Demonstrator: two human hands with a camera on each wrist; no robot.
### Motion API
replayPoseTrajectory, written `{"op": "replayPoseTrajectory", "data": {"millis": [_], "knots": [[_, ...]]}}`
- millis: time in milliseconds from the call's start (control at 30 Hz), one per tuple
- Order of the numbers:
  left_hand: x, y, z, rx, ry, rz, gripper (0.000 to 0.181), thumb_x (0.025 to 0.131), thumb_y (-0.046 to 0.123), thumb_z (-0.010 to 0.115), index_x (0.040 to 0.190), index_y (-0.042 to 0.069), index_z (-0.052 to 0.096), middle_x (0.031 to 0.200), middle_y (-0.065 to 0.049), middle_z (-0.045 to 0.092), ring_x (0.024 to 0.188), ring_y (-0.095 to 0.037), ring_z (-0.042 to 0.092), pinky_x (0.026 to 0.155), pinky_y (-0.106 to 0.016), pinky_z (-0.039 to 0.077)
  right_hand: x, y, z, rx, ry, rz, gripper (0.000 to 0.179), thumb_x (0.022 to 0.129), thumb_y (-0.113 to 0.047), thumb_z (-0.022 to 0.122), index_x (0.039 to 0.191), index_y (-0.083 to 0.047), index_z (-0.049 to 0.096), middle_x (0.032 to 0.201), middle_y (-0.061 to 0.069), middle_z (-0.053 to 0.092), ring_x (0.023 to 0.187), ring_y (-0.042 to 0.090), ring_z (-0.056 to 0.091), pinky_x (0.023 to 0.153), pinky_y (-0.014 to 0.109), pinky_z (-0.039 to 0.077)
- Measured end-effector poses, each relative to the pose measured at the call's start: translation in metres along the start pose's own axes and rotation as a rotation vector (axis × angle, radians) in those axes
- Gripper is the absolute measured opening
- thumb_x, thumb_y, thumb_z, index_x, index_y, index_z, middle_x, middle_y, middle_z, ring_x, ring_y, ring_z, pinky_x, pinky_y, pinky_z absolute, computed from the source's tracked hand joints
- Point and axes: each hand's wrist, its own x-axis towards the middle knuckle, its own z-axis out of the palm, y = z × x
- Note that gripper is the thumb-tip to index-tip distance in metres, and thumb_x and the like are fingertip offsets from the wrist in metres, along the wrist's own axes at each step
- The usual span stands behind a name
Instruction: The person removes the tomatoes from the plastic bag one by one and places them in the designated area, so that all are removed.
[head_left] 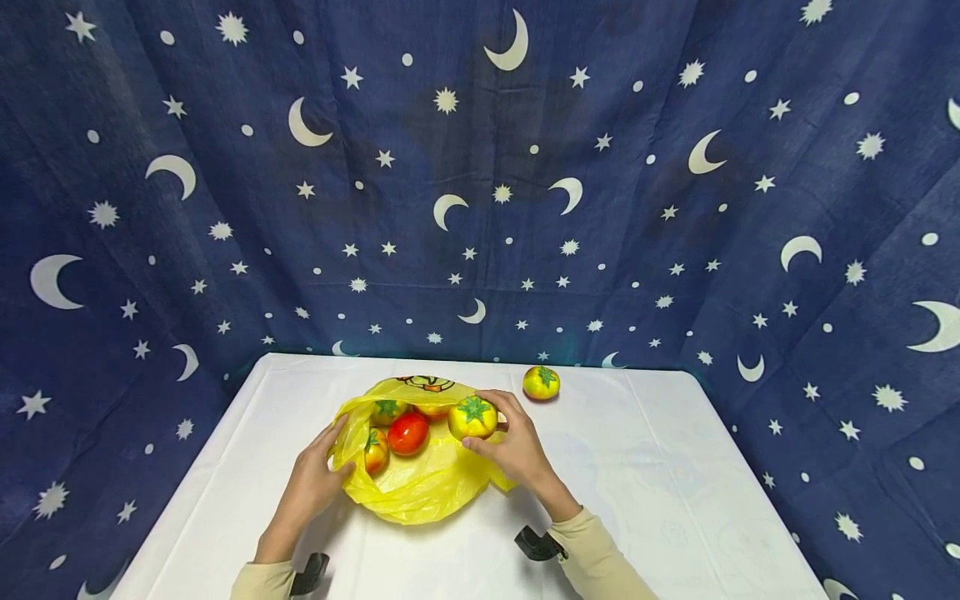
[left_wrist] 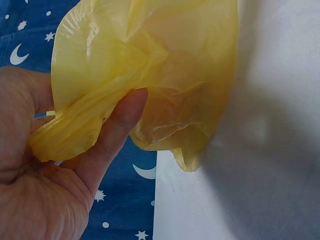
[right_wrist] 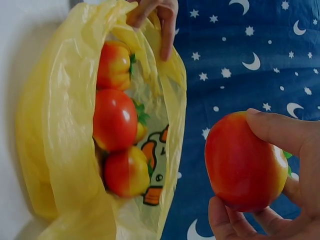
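A yellow plastic bag (head_left: 420,492) lies on its side on the table, its mouth spread. Inside sit several red-and-yellow tomatoes, among them a red tomato (head_left: 408,433) and one with a green leafy top (right_wrist: 126,171). At the left edge of the mouth, my left hand (head_left: 315,475) grips the bag's rim between thumb and fingers, the plastic bunched in the left wrist view. My right hand (head_left: 517,446) holds a yellow-and-red tomato (right_wrist: 245,162) by its sides at the right of the mouth, its green top facing the head camera.
Another yellow tomato (head_left: 542,382) rests near the back edge of the white-covered table (head_left: 637,475), to the right of the bag. A dark blue curtain (head_left: 480,167) with moons and stars hangs behind and around the table.
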Motion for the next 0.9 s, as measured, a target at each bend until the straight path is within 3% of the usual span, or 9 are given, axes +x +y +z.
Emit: {"op": "replayPoseTrajectory", "data": {"millis": [267,667,900], "knots": [[0.0,0.0,0.0,-0.002,0.0,0.001,0.078,0.086,0.001,0.066,0.154,0.007,0.03,0.156,-0.026,0.032,0.143,-0.047,0.03,0.117,-0.061,0.027,-0.002,0.012,-0.014,-0.012,0.06,0.022,0.066,0.074,-0.022,0.086,0.134,-0.019,0.058,0.137,0.001,0.052,0.125,0.024,0.054,0.091,0.038,0.054],[-0.001,0.0,-0.002,-0.001,-0.016,-0.002,0.078,0.086,0.001,0.066,0.155,0.007,0.029,0.157,-0.026,0.03,0.143,-0.048,0.029,0.117,-0.062,0.027,-0.001,0.044,-0.029,-0.012,0.178,0.091,0.07,0.073,-0.019,0.086,0.136,-0.018,0.056,0.139,0.007,0.052,0.119,0.028,0.054,0.09,0.04,0.055],[-0.001,-0.001,-0.002,-0.002,-0.012,0.004,0.078,0.086,0.001,0.067,0.154,0.007,0.029,0.157,-0.025,0.031,0.143,-0.047,0.03,0.117,-0.061,0.027,0.005,0.056,-0.042,-0.041,0.243,0.095,0.07,0.071,-0.016,0.086,0.135,-0.014,0.056,0.131,0.011,0.055,0.119,0.029,0.056,0.088,0.038,0.057]]}}
